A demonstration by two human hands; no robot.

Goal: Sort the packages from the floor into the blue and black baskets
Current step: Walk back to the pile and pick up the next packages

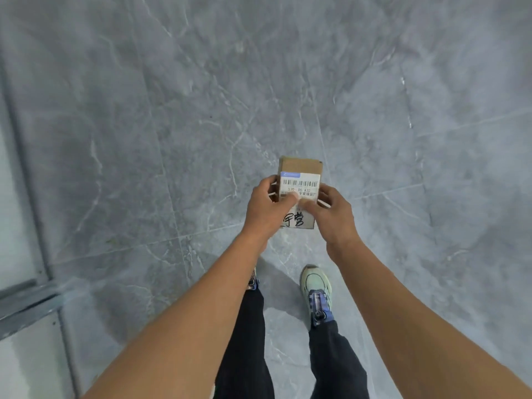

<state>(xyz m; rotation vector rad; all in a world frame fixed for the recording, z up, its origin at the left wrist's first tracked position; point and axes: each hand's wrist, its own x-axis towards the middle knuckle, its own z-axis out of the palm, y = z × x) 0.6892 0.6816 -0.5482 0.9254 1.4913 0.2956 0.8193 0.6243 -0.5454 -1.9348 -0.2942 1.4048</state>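
Left hand [266, 208]: fingers curled round the left edge of the cardboard package [300, 191], thumb pressed on its label [299, 187]. Right hand [335, 216]: gripping the right edge, thumb across the label. Package: small brown box, held in the air between both hands, label side up with barcode and handwritten marks. Below: black trousers, pale green shoe [316, 289], grey marble floor [144, 125].

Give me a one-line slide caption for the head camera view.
Left hand and right hand hold a labelled cardboard box over grey tiled floor.
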